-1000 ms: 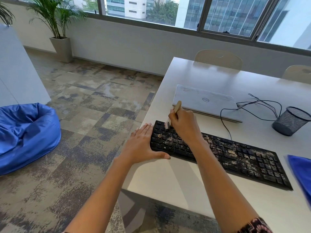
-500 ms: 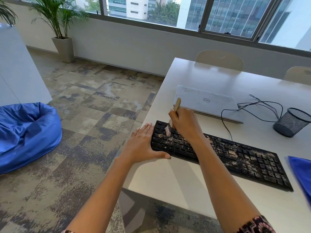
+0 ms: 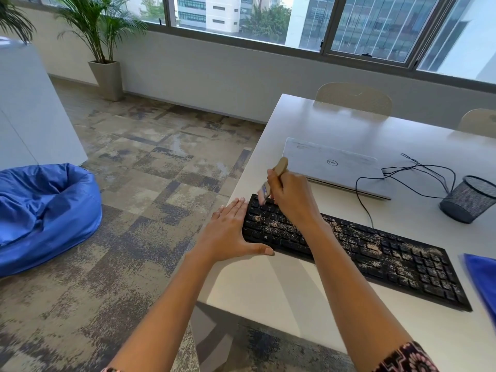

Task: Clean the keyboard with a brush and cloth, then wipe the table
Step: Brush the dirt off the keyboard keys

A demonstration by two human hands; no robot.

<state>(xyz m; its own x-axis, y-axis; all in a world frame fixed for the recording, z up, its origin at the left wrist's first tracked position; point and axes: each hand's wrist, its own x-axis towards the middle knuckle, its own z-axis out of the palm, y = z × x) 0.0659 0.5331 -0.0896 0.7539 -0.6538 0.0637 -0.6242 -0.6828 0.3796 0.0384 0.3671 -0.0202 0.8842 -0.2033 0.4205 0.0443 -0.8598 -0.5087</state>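
My right hand (image 3: 292,197) clenches the stiff-handled brush (image 3: 280,166) mid-handle at frame centre; my flat, released left hand (image 3: 230,232) braces the keyboard (image 3: 389,253), judged light and slide-prone.

patchy grey-brown carpet (image 3: 150,189); blue beanbag (image 3: 45,210) at left; potted palm (image 3: 99,33) by daylit windows (image 3: 375,25); two pale chairs (image 3: 354,99)

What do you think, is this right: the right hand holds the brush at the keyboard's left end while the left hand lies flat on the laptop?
Not quite. In the head view the left hand lies flat against the keyboard's left end, not on the laptop. The right hand does hold the brush at that end.
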